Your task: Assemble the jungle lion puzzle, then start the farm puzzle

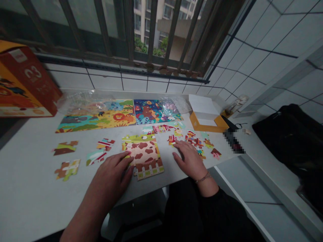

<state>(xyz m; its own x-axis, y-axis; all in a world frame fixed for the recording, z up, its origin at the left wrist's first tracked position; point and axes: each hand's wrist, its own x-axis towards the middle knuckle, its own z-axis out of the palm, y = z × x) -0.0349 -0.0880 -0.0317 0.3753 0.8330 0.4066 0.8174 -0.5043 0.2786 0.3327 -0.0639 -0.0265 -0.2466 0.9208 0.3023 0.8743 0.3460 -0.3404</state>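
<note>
A joined block of jigsaw puzzle pieces (145,153) with a brown-spotted cow, grass and a fence lies flat near the table's front edge. My left hand (114,169) rests at its left side, fingers stretched out and touching its edge. Over on the right, my right hand (190,159) lies open, thumb apart, its fingertips at a red barn puzzle piece (172,139). Beyond those fingers is a cluster of loose puzzle pieces (194,138), partly covered by the hand. Left of the cow block lie a red-striped piece (106,144) and a green-and-red piece (96,157).
More loose pieces (66,148) lie at far left. Behind are two finished picture sheets (118,116) with crumpled clear plastic (80,101) on them. An orange box (27,84) stands back left; an open yellow-and-white box (208,124) sits back right. A black bag (282,131) is farther right.
</note>
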